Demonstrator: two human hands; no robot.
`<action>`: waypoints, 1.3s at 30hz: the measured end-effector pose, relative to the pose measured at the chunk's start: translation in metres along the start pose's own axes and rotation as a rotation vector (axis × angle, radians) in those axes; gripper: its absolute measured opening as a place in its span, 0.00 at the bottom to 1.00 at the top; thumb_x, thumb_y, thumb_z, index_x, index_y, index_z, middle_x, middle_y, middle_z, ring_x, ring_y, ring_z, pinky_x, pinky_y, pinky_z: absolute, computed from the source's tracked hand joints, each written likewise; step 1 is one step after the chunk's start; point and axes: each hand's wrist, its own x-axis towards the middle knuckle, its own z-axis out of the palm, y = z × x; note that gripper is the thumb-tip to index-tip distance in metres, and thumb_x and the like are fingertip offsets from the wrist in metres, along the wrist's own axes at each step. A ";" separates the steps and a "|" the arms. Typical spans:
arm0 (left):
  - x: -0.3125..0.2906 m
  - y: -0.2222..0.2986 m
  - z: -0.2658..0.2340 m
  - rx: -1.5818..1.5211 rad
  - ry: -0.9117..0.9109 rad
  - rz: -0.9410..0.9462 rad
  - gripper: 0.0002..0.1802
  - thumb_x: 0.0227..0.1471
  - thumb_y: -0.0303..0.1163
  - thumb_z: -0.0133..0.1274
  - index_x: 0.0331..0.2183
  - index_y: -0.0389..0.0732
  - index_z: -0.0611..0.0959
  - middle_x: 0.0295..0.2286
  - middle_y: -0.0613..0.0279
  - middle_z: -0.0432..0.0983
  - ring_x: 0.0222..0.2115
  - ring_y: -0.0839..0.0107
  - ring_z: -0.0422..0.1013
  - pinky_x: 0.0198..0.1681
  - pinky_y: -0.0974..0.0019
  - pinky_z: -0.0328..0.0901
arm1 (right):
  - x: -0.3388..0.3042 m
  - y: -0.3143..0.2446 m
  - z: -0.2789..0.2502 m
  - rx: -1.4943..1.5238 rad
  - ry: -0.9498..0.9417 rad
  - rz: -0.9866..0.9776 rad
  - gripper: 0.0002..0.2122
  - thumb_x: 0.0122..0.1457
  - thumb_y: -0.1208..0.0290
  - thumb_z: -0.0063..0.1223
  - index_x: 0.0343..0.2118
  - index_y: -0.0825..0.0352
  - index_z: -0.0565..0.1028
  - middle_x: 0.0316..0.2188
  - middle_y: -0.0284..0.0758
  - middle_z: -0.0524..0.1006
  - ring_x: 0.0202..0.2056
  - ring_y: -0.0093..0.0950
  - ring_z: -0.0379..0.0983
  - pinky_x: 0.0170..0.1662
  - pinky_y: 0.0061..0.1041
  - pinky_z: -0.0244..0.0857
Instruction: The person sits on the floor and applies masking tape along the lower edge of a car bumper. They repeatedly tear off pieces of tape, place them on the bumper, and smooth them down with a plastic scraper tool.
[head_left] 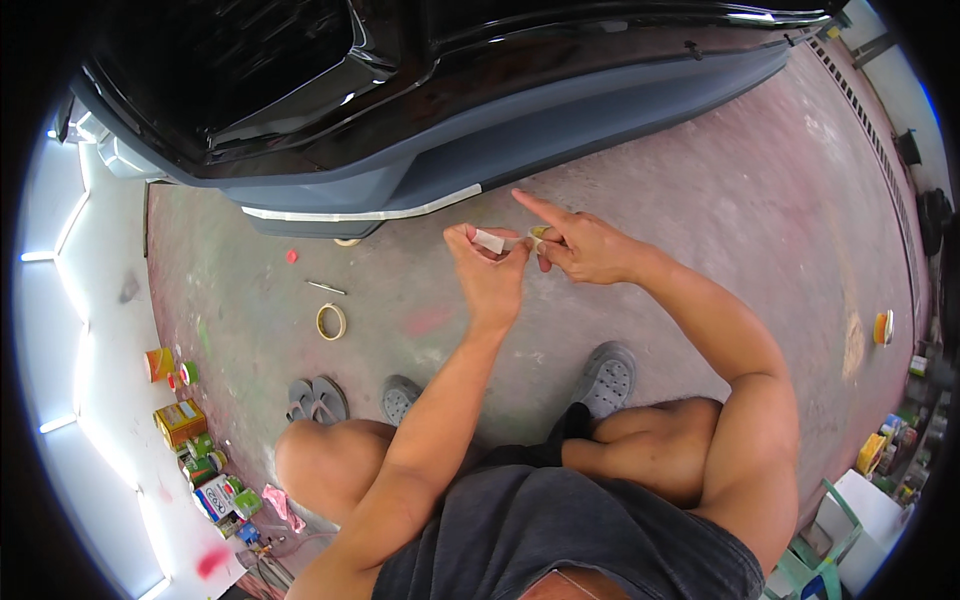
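Note:
Both my hands meet in front of the car's grey lower trim (330, 195), a little apart from it. My left hand (488, 280) is closed, pinching a short pale strip of masking tape (488, 240). Close beside its fingertips, my right hand (598, 250) pinches a small whitish-yellow piece of tape (537, 238) between thumb and fingers, its index finger pointing out toward the trim. Whether the two pieces are joined is hard to make out. A white line of masking tape (360, 216) runs along the trim's lower edge, ending left of my right index finger.
On the floor to the left lie a roll of masking tape (321, 322), a thin metal pen-like tool (327, 287) and a red cap (292, 256). Grey flip-flops (330, 398) sit by my left knee. Several cans (182, 422) line the left wall; a green chair (835, 545) stands at right.

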 end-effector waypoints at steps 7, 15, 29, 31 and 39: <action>-0.005 -0.014 -0.005 0.060 0.009 0.007 0.26 0.49 0.17 0.64 0.39 0.41 0.62 0.29 0.57 0.77 0.28 0.77 0.70 0.31 0.68 0.66 | 0.009 -0.004 0.001 0.068 -0.094 0.250 0.24 0.62 0.75 0.45 0.63 0.68 0.67 0.27 0.42 0.82 0.22 0.34 0.78 0.36 0.34 0.74; 0.000 -0.030 -0.003 0.101 0.039 -0.002 0.28 0.46 0.15 0.65 0.40 0.40 0.64 0.29 0.57 0.76 0.29 0.76 0.72 0.32 0.68 0.67 | 0.006 -0.008 0.013 -0.278 0.046 0.166 0.08 0.57 0.77 0.49 0.33 0.72 0.80 0.26 0.46 0.83 0.29 0.39 0.84 0.36 0.37 0.76; 0.027 -0.037 -0.016 -0.591 0.118 -0.325 0.19 0.58 0.17 0.56 0.43 0.40 0.63 0.40 0.46 0.76 0.40 0.48 0.81 0.47 0.47 0.79 | 0.004 0.071 0.026 0.540 0.414 0.358 0.25 0.66 0.71 0.50 0.66 0.67 0.65 0.35 0.37 0.80 0.37 0.28 0.75 0.40 0.33 0.69; 0.029 -0.034 -0.008 -0.634 0.091 -0.332 0.17 0.60 0.18 0.55 0.43 0.40 0.63 0.41 0.45 0.76 0.41 0.48 0.80 0.47 0.47 0.79 | 0.008 0.074 0.033 0.745 0.423 0.337 0.20 0.66 0.68 0.54 0.59 0.66 0.73 0.36 0.33 0.78 0.37 0.24 0.71 0.41 0.28 0.66; 0.031 -0.013 0.009 -0.665 0.044 -0.325 0.14 0.60 0.19 0.54 0.41 0.42 0.66 0.40 0.46 0.78 0.41 0.49 0.81 0.50 0.46 0.78 | 0.015 0.055 0.045 0.948 0.512 0.279 0.13 0.60 0.60 0.66 0.39 0.65 0.84 0.33 0.30 0.78 0.37 0.21 0.67 0.42 0.23 0.61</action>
